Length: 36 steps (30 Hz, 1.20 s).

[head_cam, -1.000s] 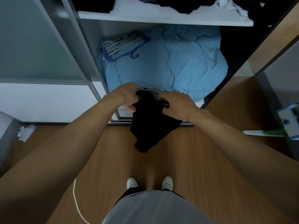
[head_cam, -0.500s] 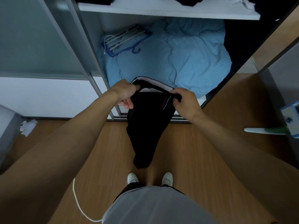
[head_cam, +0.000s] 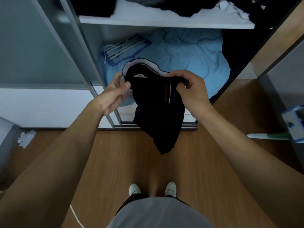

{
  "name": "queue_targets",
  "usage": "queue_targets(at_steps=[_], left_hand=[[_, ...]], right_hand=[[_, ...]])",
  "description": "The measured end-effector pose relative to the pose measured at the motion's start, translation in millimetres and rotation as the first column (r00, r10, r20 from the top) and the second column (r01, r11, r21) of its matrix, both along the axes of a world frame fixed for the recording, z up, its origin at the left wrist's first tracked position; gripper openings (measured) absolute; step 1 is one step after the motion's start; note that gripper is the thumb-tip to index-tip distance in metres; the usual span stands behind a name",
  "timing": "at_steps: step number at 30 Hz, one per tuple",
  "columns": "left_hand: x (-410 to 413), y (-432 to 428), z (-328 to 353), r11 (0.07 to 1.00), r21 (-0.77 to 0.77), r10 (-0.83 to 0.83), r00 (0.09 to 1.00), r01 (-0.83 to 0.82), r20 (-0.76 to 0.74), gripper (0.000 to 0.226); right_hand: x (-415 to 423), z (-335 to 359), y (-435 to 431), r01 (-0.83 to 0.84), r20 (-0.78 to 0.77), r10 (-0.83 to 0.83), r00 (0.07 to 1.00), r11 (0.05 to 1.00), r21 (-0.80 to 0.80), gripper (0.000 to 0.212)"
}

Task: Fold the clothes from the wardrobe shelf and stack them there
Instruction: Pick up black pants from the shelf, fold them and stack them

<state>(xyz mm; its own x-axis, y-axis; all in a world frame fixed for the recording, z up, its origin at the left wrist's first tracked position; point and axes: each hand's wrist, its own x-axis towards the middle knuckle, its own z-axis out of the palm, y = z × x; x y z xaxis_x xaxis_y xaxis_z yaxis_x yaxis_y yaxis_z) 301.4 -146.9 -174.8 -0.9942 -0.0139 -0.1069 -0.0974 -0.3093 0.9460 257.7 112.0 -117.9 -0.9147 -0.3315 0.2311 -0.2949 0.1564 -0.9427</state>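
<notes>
Both hands now spread wider apart: left hand (head_cam: 116, 90) and right hand (head_cam: 189, 89) each pinch the black striped fabric garment (head_cam: 158, 111), hanging above the wooden floor (head_cam: 131, 162).

Single head cam, wide-angle, looking forward and steeply down from standing height. Faces the open wardrobe: shelf (head_cam: 166, 22) at top edge, floor (head_cam: 115, 162) and shoes (head_cam: 134, 189) at bottom. Close range, forearms fill the lower corners. No second view.

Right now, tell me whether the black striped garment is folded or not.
Not folded: the black striped garment hangs loose from left hand and right hand.
</notes>
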Motion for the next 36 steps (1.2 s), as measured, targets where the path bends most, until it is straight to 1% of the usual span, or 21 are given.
queue_targets(at_steps=[2, 3, 4, 6, 9, 11, 12, 13, 14, 15, 16, 18, 21, 23, 26, 28, 29, 30, 32, 34, 36], left_hand=[[-7, 9, -7, 0.999, -0.034, -0.038, 0.999, 0.039, 0.016, 0.071], [-13, 16, -7, 0.995, -0.089, -0.049, 0.998, 0.053, 0.044, 0.08], [-18, 22, -5, 0.988, -0.144, -0.05, 0.996, 0.06, 0.069, 0.079], [-29, 35, -1, 0.983, -0.185, 0.013, 0.997, 0.001, 0.075, 0.064], [-39, 50, 5, 0.985, -0.096, 0.151, 0.988, -0.146, 0.043, 0.049], [-43, 60, 12, 0.988, -0.023, 0.155, 0.988, -0.154, 0.021, 0.04], [-45, 66, 18, 0.99, -0.009, 0.143, 0.99, -0.143, 0.015, 0.037], [-46, 71, 24, 0.991, -0.016, 0.132, 0.991, -0.131, 0.014, 0.034], [-48, 77, 30, 0.991, -0.043, 0.123, 0.992, -0.123, 0.013, 0.035], [-49, 81, 35, 0.989, -0.084, 0.12, 0.993, -0.118, 0.011, 0.039], [-50, 83, 40, 0.986, -0.121, 0.114, 0.993, -0.113, 0.008, 0.045], [-48, 79, 42, 0.986, -0.139, 0.092, 0.996, -0.091, -0.001, 0.053], [-32, 64, 27, 0.987, -0.158, 0.01, 1.0, -0.005, 0.029, 0.058], [-22, 62, 17, 0.973, -0.228, -0.024, 0.996, 0.043, 0.084, 0.05], [-19, 67, 18, 0.965, -0.259, 0.058, 0.993, -0.03, 0.102, 0.035], [-21, 69, 26, 0.971, -0.229, 0.089, 0.992, -0.066, 0.093, 0.025], [-22, 69, 31, 0.976, -0.206, 0.098, 0.991, -0.077, 0.095, 0.022], [-23, 69, 36, 0.98, -0.178, 0.109, 0.989, -0.089, 0.103, 0.021], [-23, 66, 42, 0.987, -0.115, 0.132, 0.982, -0.117, 0.138, 0.021], [-19, 60, 42, 0.993, -0.05, 0.115, 0.979, -0.108, 0.166, 0.026], [-6, 54, 31, 0.998, 0.015, 0.059, 0.983, -0.062, 0.174, 0.039]], right_hand=[[-6, 9, 2, -0.003, 0.039, 0.005, 0.999, 0.998, -0.058, 0.053], [-8, 12, 3, -0.008, 0.051, 0.012, 0.999, 0.998, -0.07, 0.051], [-9, 15, 4, -0.019, 0.059, 0.023, 0.998, 0.997, -0.068, 0.05], [-13, 20, 7, -0.032, 0.071, 0.037, 0.997, 0.997, -0.074, 0.048], [-25, 31, 24, 0.01, 0.106, 0.008, 0.994, 0.986, -0.164, 0.04], [-34, 35, 43, 0.038, 0.2, 0.006, 0.98, 0.976, -0.216, 0.031], [-35, 34, 51, 0.03, 0.26, 0.017, 0.965, 0.984, -0.176, 0.03], [-33, 31, 57, 0.008, 0.306, 0.017, 0.952, 0.997, -0.08, 0.029], [-30, 24, 61, -0.018, 0.331, 0.007, 0.944, 0.999, 0.029, 0.025], [-26, 15, 63, -0.013, 0.341, -0.019, 0.94, 0.996, 0.091, 0.02], [-23, 9, 64, 0.02, 0.35, -0.049, 0.936, 0.996, 0.085, 0.016], [-20, 4, 66, 0.049, 0.389, -0.033, 0.921, 0.998, -0.031, 0.013], [-15, 3, 66, -0.016, 0.505, 0.121, 0.855, 0.978, -0.208, 0.02], [-15, 2, 64, -0.018, 0.582, 0.143, 0.801, 0.976, -0.215, 0.033], [-22, 8, 68, 0.034, 0.698, 0.117, 0.706, 0.98, -0.198, 0.044], [-27, 9, 76, 0.007, 0.719, 0.216, 0.661, 0.956, -0.293, 0.053], [-25, 6, 77, -0.026, 0.705, 0.26, 0.66, 0.946, -0.324, 0.052], [-20, -2, 78, -0.06, 0.689, 0.264, 0.675, 0.951, -0.305, 0.046], [-9, -23, 73, -0.13, 0.654, 0.237, 0.718, 0.969, -0.209, 0.033], [-2, -36, 65, -0.125, 0.62, 0.219, 0.753, 0.973, -0.192, 0.033], [-1, -42, 59, -0.081, 0.612, 0.199, 0.765, 0.973, -0.216, 0.029]])
